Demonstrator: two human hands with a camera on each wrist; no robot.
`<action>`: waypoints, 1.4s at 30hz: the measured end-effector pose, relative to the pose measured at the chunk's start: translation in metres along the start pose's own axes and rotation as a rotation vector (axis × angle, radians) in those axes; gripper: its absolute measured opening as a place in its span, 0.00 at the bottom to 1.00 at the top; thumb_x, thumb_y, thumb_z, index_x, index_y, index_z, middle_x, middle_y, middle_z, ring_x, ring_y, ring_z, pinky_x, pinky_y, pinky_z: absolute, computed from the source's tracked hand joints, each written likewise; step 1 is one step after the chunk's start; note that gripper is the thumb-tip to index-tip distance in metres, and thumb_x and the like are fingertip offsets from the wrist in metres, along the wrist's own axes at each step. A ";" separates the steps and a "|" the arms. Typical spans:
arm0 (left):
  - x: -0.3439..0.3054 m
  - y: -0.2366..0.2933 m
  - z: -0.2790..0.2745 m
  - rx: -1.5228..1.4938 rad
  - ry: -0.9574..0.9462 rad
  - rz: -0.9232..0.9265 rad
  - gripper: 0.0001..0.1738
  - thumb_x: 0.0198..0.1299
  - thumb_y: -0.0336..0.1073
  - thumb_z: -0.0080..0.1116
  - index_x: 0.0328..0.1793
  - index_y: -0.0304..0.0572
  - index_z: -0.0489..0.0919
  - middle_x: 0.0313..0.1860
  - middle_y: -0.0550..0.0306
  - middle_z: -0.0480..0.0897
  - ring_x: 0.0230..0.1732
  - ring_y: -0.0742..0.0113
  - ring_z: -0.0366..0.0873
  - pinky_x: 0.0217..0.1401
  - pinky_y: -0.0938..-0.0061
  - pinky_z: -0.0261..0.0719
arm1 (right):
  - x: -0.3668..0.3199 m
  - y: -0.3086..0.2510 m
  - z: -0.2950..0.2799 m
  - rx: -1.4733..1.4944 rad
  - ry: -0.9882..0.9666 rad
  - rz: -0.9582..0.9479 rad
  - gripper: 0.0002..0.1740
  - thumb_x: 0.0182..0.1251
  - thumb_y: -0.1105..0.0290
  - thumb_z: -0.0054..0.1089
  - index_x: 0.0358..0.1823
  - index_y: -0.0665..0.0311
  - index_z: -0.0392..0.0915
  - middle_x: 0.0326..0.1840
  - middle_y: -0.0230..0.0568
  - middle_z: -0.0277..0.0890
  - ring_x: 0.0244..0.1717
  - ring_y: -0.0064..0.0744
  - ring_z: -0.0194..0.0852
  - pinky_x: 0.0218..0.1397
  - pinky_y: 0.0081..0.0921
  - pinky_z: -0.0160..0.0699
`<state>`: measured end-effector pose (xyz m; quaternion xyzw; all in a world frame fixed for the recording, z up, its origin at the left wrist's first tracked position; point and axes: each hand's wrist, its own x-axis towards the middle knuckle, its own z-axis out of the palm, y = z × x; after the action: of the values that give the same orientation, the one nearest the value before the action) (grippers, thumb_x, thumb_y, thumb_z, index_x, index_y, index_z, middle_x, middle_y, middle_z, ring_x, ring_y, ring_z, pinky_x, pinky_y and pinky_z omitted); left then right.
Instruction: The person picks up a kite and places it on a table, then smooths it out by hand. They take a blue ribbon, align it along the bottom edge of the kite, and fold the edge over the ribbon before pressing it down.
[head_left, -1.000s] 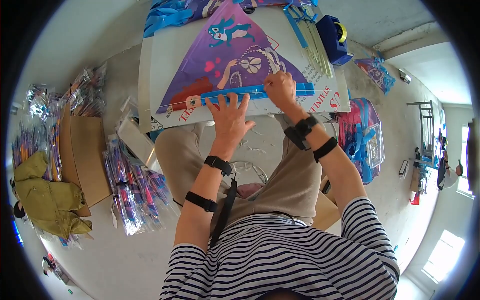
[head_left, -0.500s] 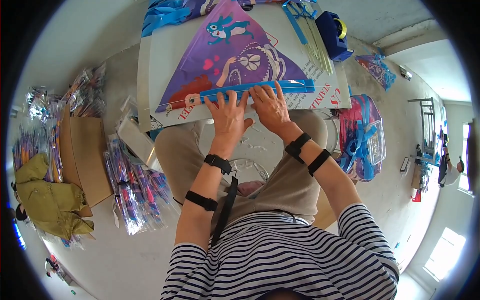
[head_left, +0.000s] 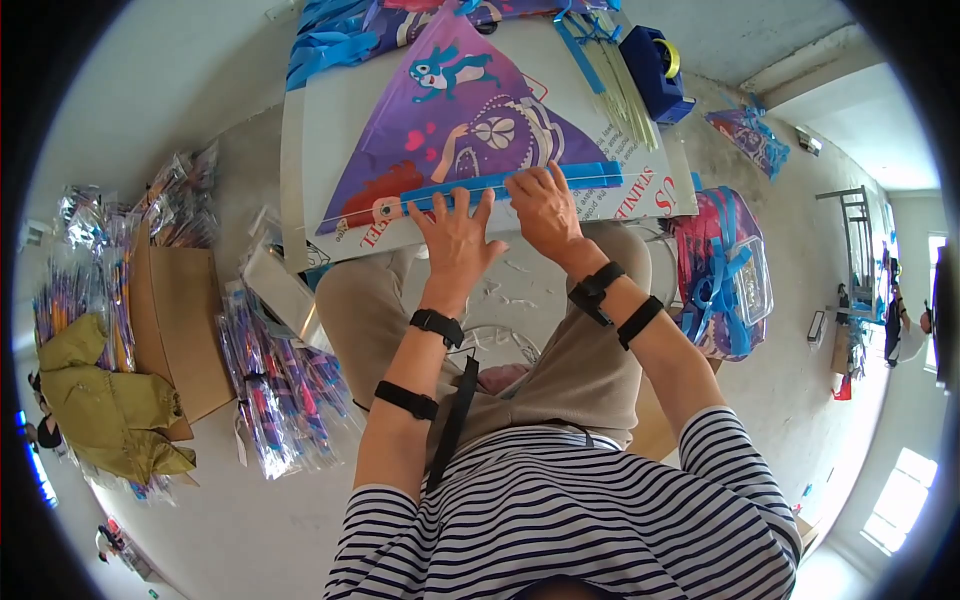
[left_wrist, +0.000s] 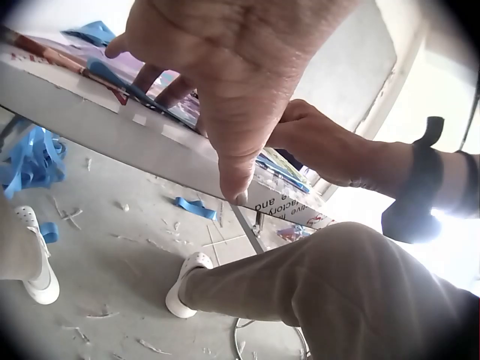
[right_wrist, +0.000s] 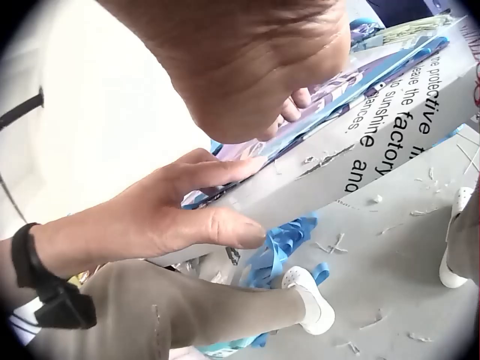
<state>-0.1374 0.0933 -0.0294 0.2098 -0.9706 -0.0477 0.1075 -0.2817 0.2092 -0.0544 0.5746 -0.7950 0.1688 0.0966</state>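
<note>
A purple triangular plastic kite sail (head_left: 470,110) printed with cartoon figures lies on the white board in the head view. Along its near edge runs a blue strip (head_left: 600,175) with a thin white rod (head_left: 355,216) lengthwise over it. My left hand (head_left: 458,240) rests on the strip with spread fingers, thumb out to the side at the board's edge. Just to its right, my right hand (head_left: 547,208) bends its fingers onto the strip, pinching at its near edge. In the right wrist view its curled fingertips (right_wrist: 289,111) show at the strip, the thumb hidden.
A blue tape dispenser (head_left: 650,75) and a bundle of pale thin sticks (head_left: 625,105) lie at the board's far right. Blue ribbons (head_left: 330,55) hang at the far left. Bagged kites (head_left: 270,390), a cardboard box (head_left: 190,330) and a packed bag (head_left: 720,270) stand around.
My right hand has come left along the strip, next to the left hand; its fingers straightened half a second ago and are bent again now. The left hand stays in place.
</note>
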 end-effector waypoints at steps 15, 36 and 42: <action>-0.002 0.002 0.004 -0.024 0.057 0.015 0.48 0.37 0.58 0.83 0.69 0.64 0.78 0.60 0.55 0.73 0.66 0.42 0.69 0.69 0.20 0.56 | 0.014 -0.008 -0.014 -0.083 -0.111 -0.042 0.19 0.59 0.78 0.62 0.52 0.61 0.84 0.55 0.34 0.77 0.59 0.43 0.73 0.73 0.52 0.65; 0.031 -0.033 0.017 0.108 0.099 0.258 0.04 0.54 0.34 0.69 0.35 0.44 0.86 0.29 0.57 0.80 0.35 0.56 0.84 0.79 0.33 0.57 | 0.016 0.011 -0.002 0.034 -0.013 -0.032 0.10 0.53 0.71 0.73 0.38 0.57 0.86 0.39 0.33 0.79 0.50 0.40 0.80 0.77 0.51 0.64; 0.035 -0.041 0.025 0.181 0.179 0.401 0.05 0.54 0.26 0.62 0.28 0.45 0.83 0.24 0.56 0.78 0.29 0.59 0.83 0.80 0.40 0.61 | 0.022 0.013 -0.006 0.064 -0.008 -0.044 0.02 0.55 0.71 0.70 0.30 0.56 0.85 0.35 0.33 0.78 0.46 0.39 0.82 0.80 0.55 0.60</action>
<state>-0.1577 0.0429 -0.0526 0.0250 -0.9798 0.0806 0.1811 -0.3014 0.1961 -0.0436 0.5953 -0.7768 0.1900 0.0787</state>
